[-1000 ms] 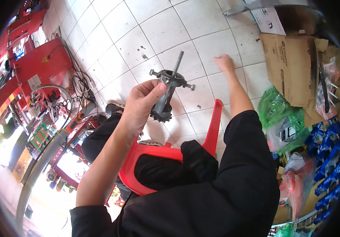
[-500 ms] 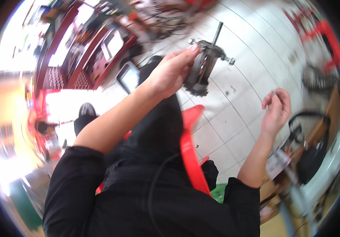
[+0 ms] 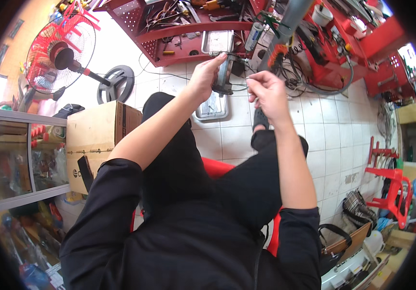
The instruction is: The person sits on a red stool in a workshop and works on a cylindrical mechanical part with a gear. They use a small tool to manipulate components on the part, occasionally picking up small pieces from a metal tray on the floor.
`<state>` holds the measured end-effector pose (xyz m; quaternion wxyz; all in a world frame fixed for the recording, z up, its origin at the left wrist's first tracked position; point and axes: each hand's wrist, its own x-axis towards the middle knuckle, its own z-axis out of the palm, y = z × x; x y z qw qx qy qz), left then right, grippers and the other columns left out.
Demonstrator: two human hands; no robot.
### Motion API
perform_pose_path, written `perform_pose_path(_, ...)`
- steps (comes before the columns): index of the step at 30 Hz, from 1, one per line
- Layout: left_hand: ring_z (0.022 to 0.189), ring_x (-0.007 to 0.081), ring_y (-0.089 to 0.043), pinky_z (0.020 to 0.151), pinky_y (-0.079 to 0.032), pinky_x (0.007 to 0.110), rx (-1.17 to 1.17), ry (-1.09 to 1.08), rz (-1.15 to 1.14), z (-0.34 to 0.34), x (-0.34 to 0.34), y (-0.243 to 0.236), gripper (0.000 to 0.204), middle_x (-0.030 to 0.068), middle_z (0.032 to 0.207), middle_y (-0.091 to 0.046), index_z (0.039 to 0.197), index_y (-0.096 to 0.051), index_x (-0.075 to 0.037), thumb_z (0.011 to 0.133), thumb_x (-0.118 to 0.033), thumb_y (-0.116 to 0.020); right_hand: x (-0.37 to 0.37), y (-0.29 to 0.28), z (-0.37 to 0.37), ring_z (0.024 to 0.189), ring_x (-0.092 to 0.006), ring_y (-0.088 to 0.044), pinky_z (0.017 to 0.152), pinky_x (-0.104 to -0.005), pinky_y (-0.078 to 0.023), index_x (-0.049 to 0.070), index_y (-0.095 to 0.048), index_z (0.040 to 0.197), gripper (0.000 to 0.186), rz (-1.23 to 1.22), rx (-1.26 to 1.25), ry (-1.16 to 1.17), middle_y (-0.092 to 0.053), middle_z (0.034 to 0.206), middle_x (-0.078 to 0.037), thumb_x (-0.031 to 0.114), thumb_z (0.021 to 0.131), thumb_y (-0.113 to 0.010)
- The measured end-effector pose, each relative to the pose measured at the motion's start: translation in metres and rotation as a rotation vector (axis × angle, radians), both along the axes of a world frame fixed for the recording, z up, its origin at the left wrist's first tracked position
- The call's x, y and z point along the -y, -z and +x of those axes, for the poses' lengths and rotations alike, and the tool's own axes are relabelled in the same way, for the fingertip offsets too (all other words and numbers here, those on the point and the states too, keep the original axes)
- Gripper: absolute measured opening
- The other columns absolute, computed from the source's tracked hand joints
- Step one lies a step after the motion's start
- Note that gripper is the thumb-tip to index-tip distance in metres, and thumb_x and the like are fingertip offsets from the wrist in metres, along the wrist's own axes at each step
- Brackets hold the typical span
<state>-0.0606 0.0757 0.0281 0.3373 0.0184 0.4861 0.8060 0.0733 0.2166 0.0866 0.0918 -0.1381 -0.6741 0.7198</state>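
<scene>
My left hand (image 3: 204,79) is closed round the side of a dark metal machine part (image 3: 223,77), with the thumb along its top. The part looks blocky, with fittings at its upper end; its far side is partly lost against the clutter behind. My right hand (image 3: 270,94) is just to the right of it, not touching it. Its thumb and forefinger are pinched together, and what they hold is too small to make out. Below the part, on the tiled floor, lies a shallow metal tray (image 3: 212,110).
A red tool cart (image 3: 193,31) with hand tools stands ahead. A grey post (image 3: 290,24) rises beside it, near red machinery (image 3: 333,63) and cables. To the left are a standing fan (image 3: 65,58), a cardboard box (image 3: 92,130) and a glass-fronted cabinet (image 3: 27,154). Red plastic chairs (image 3: 389,186) stand right.
My view has swung left, bringing the cart and fan into sight. My right hand has come in close to the metal part. The left hand keeps its hold.
</scene>
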Motion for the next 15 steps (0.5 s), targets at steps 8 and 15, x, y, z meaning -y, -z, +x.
perform_pose_path(8, 0.068, 0.0122, -0.058, 0.060, -0.045, 0.026, 0.203, -0.032, 0.090, -0.027, -0.017, 0.062, 0.038, 0.0051, 0.080, -0.063, 0.094, -0.060, -0.006, 0.088, -0.044, -0.055, 0.016, 0.097, -0.086, 0.048, -0.0059, -0.048, 0.039, -0.0197, -0.035, 0.000, -0.059, 0.089, 0.015, -0.137, 0.151, 0.184, -0.056, 0.065, -0.001, 0.012, 0.082, -0.064)
perform_pose_path(15, 0.075, 0.0138, -0.058, 0.071, -0.046, 0.030, 0.351, 0.019, 0.082, -0.033, -0.043, 0.087, 0.034, 0.0037, 0.083, -0.064, 0.097, -0.060, -0.009, 0.091, -0.041, -0.051, -0.009, 0.124, -0.101, 0.046, -0.0036, -0.043, 0.040, -0.0191, -0.033, -0.002, -0.060, 0.088, 0.016, -0.219, 0.198, 0.323, -0.055, 0.062, 0.000, 0.011, 0.081, -0.065)
